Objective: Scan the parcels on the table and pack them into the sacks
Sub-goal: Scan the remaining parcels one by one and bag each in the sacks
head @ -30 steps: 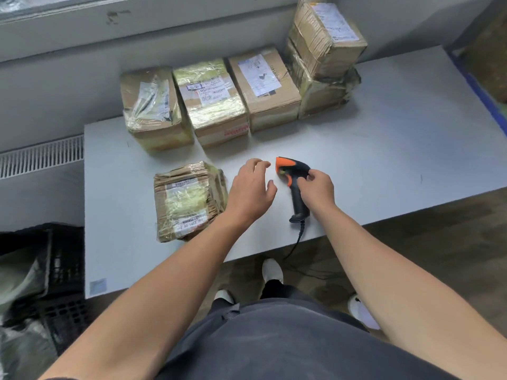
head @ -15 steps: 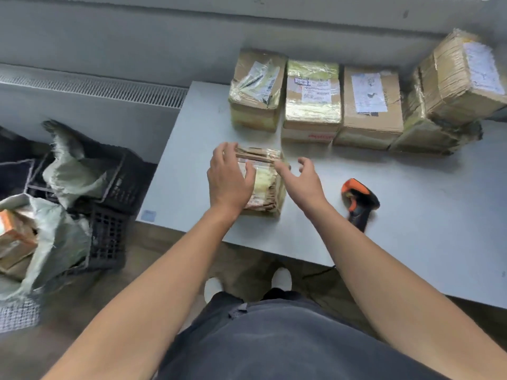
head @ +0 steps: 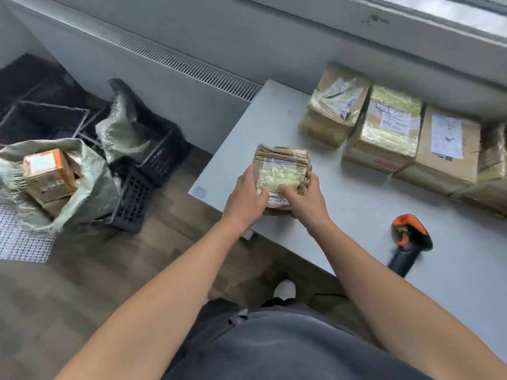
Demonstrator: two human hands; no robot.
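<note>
Both of my hands have closed onto the small taped parcel (head: 282, 174) since half a second ago, when they were only arriving at its sides. Now my left hand (head: 245, 197) grips its left side with the thumb on top, and my right hand (head: 307, 197) grips its right side, thumb lying across the label. It sits near the front left corner of the table (head: 356, 215); I cannot tell whether it rests on the surface or is raised off it.

Along the back edge stands a row of parcels: a brown one with crumpled plastic (head: 333, 105), a yellow-taped one (head: 386, 130) touching it, then a plain cardboard one with a white label (head: 444, 144), and more boxes (head: 491, 171) cut off at the right. My scanner (head: 410, 242), black with an orange head, lies near the front edge, well right of my hands.

On the floor to the left, an open sack (head: 90, 174) holds an orange-edged box (head: 46, 174), beside a second sack (head: 120, 124) and black crates (head: 153, 157)
</note>
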